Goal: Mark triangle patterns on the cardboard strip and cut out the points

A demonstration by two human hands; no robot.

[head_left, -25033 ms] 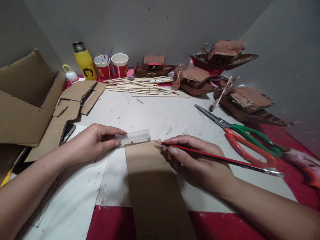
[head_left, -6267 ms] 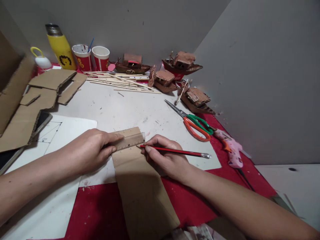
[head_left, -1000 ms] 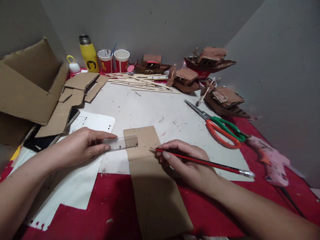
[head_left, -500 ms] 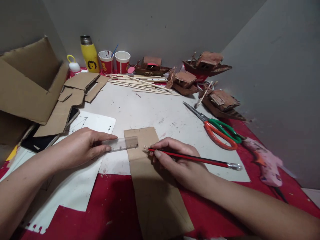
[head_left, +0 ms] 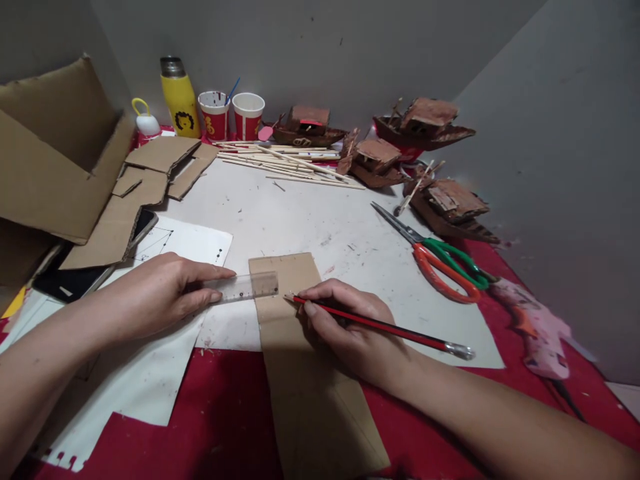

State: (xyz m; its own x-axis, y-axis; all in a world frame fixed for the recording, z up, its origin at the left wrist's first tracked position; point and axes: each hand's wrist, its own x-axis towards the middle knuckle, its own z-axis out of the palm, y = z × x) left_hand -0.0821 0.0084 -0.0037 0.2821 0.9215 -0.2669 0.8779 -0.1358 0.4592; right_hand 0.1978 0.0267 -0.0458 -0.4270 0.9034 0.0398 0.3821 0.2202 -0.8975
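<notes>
Head view showed the left hand [head_left: 173,293] pinching a ruler [head_left: 250,285] with tiny, illegible markings across the cardboard strip [head_left: 300,347], whose near end was shadowed, while the right hand [head_left: 353,327] gripped a pencil [head_left: 380,325].

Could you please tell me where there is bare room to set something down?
The widest patch is the nearly bare white sheet between the sticks, the scissors and the cardboard strip. Another is the red cloth left of the strip, beside the paper. The back is crowded with boats, cups and a bottle.
</notes>
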